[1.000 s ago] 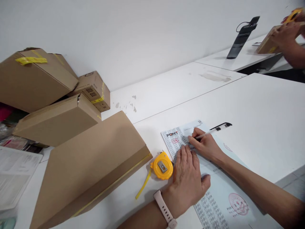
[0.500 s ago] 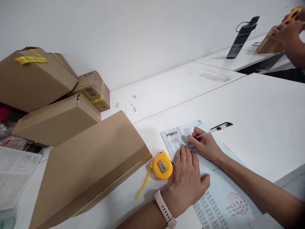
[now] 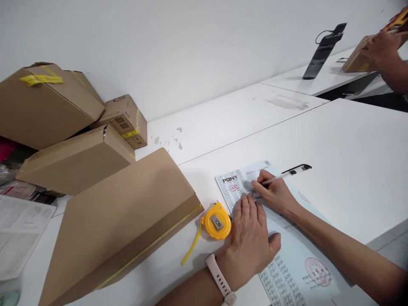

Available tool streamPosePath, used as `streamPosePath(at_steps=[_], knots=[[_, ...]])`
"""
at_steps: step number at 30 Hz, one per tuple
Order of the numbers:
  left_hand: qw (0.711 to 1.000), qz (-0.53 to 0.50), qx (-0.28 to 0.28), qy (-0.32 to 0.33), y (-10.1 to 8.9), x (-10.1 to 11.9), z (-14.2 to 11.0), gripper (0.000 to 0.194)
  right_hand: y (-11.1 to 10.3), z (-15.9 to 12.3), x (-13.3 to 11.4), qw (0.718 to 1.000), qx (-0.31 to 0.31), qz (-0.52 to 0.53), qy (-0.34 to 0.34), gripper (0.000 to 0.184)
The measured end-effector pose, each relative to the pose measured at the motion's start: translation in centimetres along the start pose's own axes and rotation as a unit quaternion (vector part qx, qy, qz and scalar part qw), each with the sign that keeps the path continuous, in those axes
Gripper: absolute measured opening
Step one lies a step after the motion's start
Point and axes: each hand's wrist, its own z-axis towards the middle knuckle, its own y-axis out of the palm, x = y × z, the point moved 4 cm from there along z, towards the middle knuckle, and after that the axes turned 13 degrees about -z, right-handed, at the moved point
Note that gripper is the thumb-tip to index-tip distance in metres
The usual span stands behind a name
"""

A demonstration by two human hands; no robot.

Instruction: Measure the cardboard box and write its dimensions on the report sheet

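From the head view, the right hand [image 3: 276, 194] reaches in from the lower right, forearm low over the white worktop [image 3: 334, 140], fingers pinched tight around a slim clear pen [image 3: 285, 174] with a black cap, its tip down on the printed form [image 3: 296, 263]. The left hand [image 3: 250, 238] lies flat, fingers spread and straight, pressing the thin glossy sheet just behind the pen tip; a pale watch strap [image 3: 219, 278] bands the wrist. Touching those fingers' left side sits a round yellow tape measure [image 3: 217, 221]. Farther left lies a flat matte cardboard box [image 3: 121, 225].
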Motion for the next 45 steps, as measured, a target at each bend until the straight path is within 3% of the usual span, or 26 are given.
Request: streamPosePath(at_steps=[20, 25, 28, 32, 38, 42, 45], knots=[[1.0, -0.013, -0.013, -0.005, -0.1, 0.0, 0.1, 0.073, 0.0, -0.1, -0.1, 1.0, -0.001, 0.004, 0.004, 0.028], [1.0, -0.016, -0.009, -0.005, 0.1, -0.1, 0.1, 0.072, -0.4, 0.2, 0.7, 0.999, 0.037, 0.008, 0.007, 0.025], [1.0, -0.013, 0.003, 0.003, -0.1, 0.1, -0.1, 0.07, -1.3, 0.5, 0.9, 0.995, 0.069, -0.055, -0.041, 0.01], [0.999, -0.006, 0.047, 0.024, -2.0, 0.6, -0.7, 0.059, -2.0, 0.7, 1.0, 0.98, 0.055, -0.142, -0.131, 0.027], [0.992, -0.029, 0.104, -0.069, -5.2, -2.3, -4.0, 0.055, -0.9, 0.9, 1.7, 0.945, 0.044, -0.234, -0.225, 0.043], [0.983, -0.04, 0.114, -0.135, -4.8, -4.2, -6.5, 0.071, -0.2, 1.0, 2.2, 0.932, 0.054, -0.268, -0.239, 0.06], [0.974, -0.086, 0.109, -0.181, -4.2, -4.9, -6.6, 0.076, -0.2, 1.1, 2.5, 0.931, 0.071, -0.274, -0.23, 0.059]])
